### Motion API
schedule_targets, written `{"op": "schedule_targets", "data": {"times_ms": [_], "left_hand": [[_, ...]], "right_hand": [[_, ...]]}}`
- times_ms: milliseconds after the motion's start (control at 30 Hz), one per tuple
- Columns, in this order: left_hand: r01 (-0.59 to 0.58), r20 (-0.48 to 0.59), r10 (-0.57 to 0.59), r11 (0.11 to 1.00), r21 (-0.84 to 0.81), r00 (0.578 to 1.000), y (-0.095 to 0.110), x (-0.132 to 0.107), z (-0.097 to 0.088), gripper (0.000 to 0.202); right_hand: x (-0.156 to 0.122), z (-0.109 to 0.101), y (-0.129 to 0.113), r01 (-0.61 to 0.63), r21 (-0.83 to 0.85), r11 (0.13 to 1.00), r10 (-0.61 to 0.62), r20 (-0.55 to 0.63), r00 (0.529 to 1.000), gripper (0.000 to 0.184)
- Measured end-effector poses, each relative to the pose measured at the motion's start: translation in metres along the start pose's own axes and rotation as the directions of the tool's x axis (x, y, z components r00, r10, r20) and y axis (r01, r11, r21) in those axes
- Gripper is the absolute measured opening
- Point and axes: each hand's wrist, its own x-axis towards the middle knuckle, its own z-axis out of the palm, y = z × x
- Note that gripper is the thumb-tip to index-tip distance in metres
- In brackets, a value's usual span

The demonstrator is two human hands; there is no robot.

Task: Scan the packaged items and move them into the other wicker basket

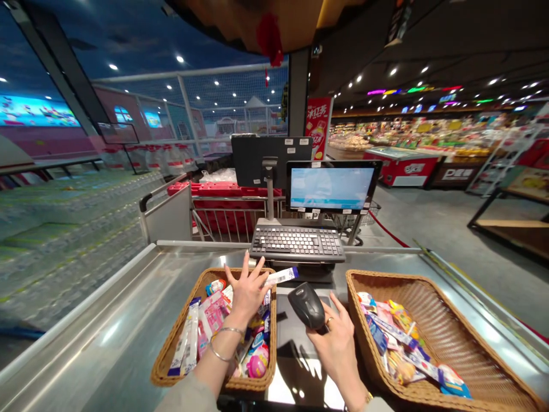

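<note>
My left hand (246, 290) is raised over the left wicker basket (171, 355), fingers spread, with a slim white and blue packet (281, 276) pinched at the fingertips. My right hand (337, 337) grips a black handheld barcode scanner (306, 305), whose head points up toward the packet. Both hands hover above the steel checkout counter (128, 320), just in front of the keyboard (297, 242). The left basket is full of small colourful snack and candy packets (214, 320).
A right wicker basket (450, 337) holds several more packets at its left side. Behind the keyboard stand a till screen (331, 187) and the back of another monitor (270, 154). Red shopping carts (223, 212) and a metal gate lie beyond. Store aisles stretch to the right.
</note>
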Motion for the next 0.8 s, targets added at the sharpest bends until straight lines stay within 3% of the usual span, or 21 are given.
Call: {"op": "schedule_targets", "data": {"times_ms": [800], "left_hand": [[-0.01, 0.028, 0.011, 1.0, -0.016, 1.0, 0.015, 0.011, 0.004, 0.018]], "right_hand": [[0.001, -0.012, 0.009, 0.037, -0.076, 0.996, -0.039, -0.026, 0.999, 0.026]]}}
